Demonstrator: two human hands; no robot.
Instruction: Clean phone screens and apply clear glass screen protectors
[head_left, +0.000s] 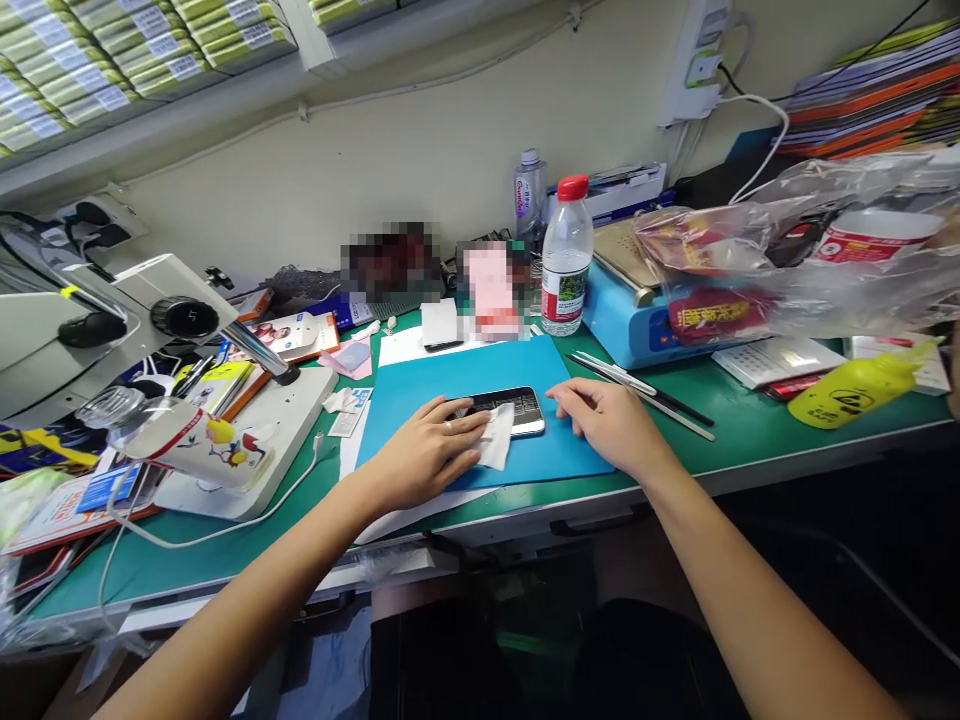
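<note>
A smartphone (pixel 530 408) lies face up on a blue work mat (pixel 555 462), with faint pale marks on its dark screen. My left hand (pixel 427 445), with a ring on one finger, reaches over the phone's left part and presses a white wipe (pixel 498 440) against the screen. The wipe's free end hangs over the phone's near edge onto the mat. Just right of the phone, my right hand (pixel 607 420) rests near the mat with its fingers curled in; no object shows in it. Several thin tools (pixel 652 392) lie beyond that hand.
A microscope stand (pixel 247 450) and a cup-like container (pixel 202 440) occupy the left. Behind the mat stands a red-capped water bottle (pixel 568 265). On the right are a blue device (pixel 622 320), plastic bags (pixel 810 260) and a yellow squeeze bottle (pixel 855 385). A white cable (pixel 217 540) crosses the left.
</note>
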